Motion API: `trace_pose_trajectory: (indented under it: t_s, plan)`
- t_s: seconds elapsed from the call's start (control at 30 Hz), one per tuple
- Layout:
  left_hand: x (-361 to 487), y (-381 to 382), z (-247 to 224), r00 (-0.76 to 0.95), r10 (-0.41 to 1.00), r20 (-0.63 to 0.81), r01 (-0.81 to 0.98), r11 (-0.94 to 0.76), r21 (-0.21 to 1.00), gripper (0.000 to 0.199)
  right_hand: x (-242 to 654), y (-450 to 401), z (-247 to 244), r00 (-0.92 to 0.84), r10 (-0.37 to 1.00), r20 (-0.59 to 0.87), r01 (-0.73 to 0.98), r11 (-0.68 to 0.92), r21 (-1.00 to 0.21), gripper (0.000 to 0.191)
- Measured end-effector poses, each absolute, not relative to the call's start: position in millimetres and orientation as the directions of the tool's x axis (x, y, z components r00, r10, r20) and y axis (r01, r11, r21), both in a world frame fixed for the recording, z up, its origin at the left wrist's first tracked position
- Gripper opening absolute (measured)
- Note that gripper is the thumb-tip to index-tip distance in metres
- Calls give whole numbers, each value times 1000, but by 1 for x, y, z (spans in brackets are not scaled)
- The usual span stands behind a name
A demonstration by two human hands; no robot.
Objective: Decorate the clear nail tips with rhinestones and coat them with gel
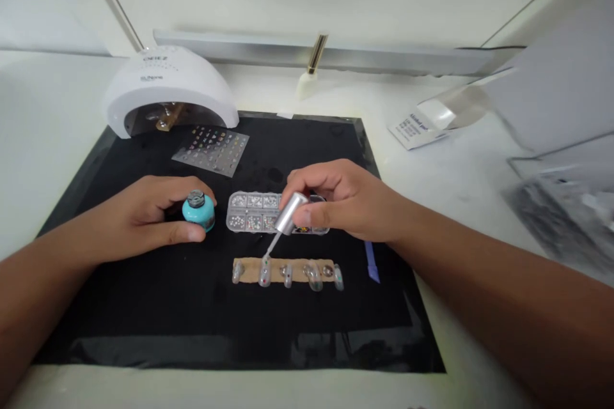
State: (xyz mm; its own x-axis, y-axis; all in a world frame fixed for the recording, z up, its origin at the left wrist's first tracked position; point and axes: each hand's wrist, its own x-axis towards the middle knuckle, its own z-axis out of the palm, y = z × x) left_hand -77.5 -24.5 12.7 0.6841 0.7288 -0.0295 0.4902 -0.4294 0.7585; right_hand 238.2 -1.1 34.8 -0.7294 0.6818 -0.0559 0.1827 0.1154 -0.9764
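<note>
My left hand point(165, 214) is closed round a turquoise nail polish bottle point(199, 212), whose dark neck is uncapped. Between the fingers of my right hand point(330, 195) is the silver cap of a nail polish brush point(291, 214), slanting down to the left. Its tip meets the upper end of a clear false nail point(265, 271) dotted with small coloured gems. That nail sits second from the left on a tan strip point(297, 270), among several other false nails. Behind the brush lies a rhinestone case point(254, 212) with compartments, partly covered by my right hand.
A white nail lamp point(173, 80) stands at the back left, with a sticker sheet point(213, 148) before it. A gold-capped bottle point(311, 67) is at the back. An alcohol pad box point(422, 124) and a purple tool point(371, 262) lie on the right. A black mat point(192, 313) covers the work area.
</note>
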Motion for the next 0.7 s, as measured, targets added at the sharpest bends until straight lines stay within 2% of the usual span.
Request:
trace_pose_trajectory:
  t_s: [0.23, 0.47, 0.7]
  plan:
    - [-78, -25, 16, 685, 728, 12, 484, -467, 740, 24, 235, -3, 36, -711, 694, -111, 286, 141, -948, 34]
    - [-76, -23, 20, 706, 706, 51, 475, -526, 706, 21, 236, -2, 35, -699, 706, -112, 322, 171, -931, 22]
    - [-80, -23, 20, 712, 703, 6, 496, -508, 705, 19, 237, 0, 34, -657, 749, -89, 306, 157, -939, 35]
